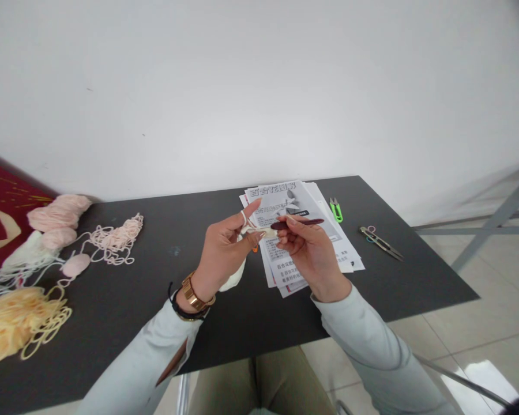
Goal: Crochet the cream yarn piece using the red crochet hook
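The person sits at a dark table (pixel 112 323) with both hands raised just above its middle, working a small piece of pale crochet (pixel 259 231) held between them. The piece is cream-white and tiny, little more than a short strip, with a strand of the same yarn looped over the forefinger of the left hand (pixel 225 251); that forefinger stands up straight while thumb and other fingers pinch the work, and a white scrap hangs below the palm. An orange bit shows just under the pinched spot, too small to make out. The right hand (pixel 309 251) is curled closed around a dark red crochet hook (pixel 296 223), which lies nearly level with its tip against the piece. A gold watch (pixel 194 295) and a black band sit on the left wrist, and both sleeves are pale grey. Under the hands lies a fanned stack of printed sheets (pixel 285 202), with green thread snips (pixel 336 210) just to its right and a pair of metal scissors (pixel 380 242) farther right. At the left end of the table lie pink yarn balls (pixel 58 213), a loose pink tangle (pixel 116 239) and a heap of yellow yarn (pixel 12 325). A plain white wall rises behind, and the floor is pale tile.
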`<state>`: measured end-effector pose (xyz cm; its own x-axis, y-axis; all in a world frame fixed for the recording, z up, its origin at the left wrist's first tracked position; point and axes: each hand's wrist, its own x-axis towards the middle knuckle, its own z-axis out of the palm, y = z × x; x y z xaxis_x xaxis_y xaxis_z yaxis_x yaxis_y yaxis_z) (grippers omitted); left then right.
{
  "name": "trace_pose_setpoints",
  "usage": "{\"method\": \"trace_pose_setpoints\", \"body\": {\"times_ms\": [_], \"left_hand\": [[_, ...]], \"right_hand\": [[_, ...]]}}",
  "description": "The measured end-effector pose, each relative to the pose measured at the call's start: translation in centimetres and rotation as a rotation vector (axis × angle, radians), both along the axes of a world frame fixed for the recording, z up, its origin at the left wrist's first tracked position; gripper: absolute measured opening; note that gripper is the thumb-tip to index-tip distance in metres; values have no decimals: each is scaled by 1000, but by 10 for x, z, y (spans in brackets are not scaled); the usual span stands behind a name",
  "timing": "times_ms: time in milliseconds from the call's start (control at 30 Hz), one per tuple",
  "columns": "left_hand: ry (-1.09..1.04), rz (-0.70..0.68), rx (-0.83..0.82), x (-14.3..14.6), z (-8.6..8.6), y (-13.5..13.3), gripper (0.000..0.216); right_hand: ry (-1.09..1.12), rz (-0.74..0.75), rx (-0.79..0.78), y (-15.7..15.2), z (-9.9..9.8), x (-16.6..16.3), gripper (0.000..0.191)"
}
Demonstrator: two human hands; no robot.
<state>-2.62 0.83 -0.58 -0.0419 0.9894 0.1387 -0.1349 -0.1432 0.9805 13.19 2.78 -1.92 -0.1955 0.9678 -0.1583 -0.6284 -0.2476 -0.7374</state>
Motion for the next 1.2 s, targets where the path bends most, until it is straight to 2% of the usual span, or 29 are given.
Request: {"method": "trace_pose_setpoints", "body": {"times_ms": [267, 500, 700, 900, 1000, 1100, 1133, 1200], "left_hand": [[-259, 58, 16, 7, -16, 6, 59], [-239, 50, 44, 4, -18, 4, 60], [-155, 108, 72, 10, -22, 2, 31], [-213, 95, 71, 11, -25, 1, 51], [-195, 134, 64, 14, -27, 0, 46], [-231, 175, 26, 17, -29, 1, 52], [-269, 174, -4, 18, -28, 1, 55], [-381, 142, -81, 18, -25, 1, 56]], "right_hand": [[-48, -126, 131, -2, -2, -1, 17], [39, -47, 32, 1, -1, 1, 20], [37, -18, 22, 0, -3, -1, 21], [-31, -81, 118, -1, -1, -2, 18], [-146, -148, 229, -4, -3, -4, 15], [-364, -272, 427, -11, -7, -7, 10], [-467, -331, 533, -13, -10, -8, 10], [-669, -415, 858, -18, -15, -9, 21]]}}
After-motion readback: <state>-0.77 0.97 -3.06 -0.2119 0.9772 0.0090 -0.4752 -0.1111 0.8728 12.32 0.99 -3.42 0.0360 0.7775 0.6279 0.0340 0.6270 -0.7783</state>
